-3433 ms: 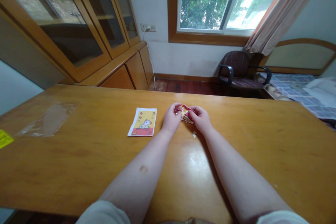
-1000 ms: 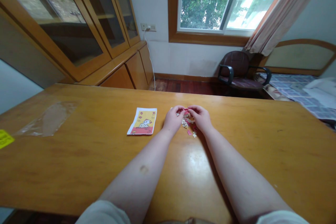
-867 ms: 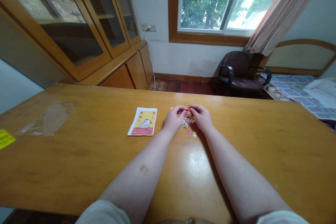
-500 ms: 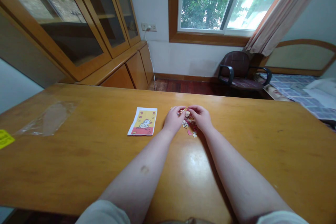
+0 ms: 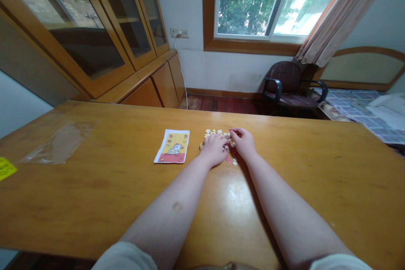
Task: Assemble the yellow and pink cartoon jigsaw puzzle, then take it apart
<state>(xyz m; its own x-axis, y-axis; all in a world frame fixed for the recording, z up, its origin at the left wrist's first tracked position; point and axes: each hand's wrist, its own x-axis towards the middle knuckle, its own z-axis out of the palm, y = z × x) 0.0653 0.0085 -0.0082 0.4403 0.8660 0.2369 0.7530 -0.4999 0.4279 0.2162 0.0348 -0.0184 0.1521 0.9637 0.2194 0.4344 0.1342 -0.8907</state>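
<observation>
A small heap of jigsaw puzzle pieces (image 5: 220,132), some pale and some pink or red, lies on the wooden table (image 5: 126,202). My left hand (image 5: 214,149) rests palm down over the left part of the heap, fingers stretched out and covering several pieces. At the heap's right side is my right hand (image 5: 245,142), its fingers curled together with the tips at the pieces; whatever is between them is too small to make out. A yellow and pink picture card (image 5: 172,147) with a white cartoon animal lies left of my left hand.
A clear plastic bag (image 5: 60,143) lies flat at the table's left, near a yellow label (image 5: 6,168). Beyond the table stand a glass-fronted cabinet (image 5: 139,57), an office chair (image 5: 286,80) and a bed (image 5: 354,101).
My left hand has come away from my right fingertips and turned palm down over the heap. Pale pieces along the heap's far edge now show. My right hand has barely moved.
</observation>
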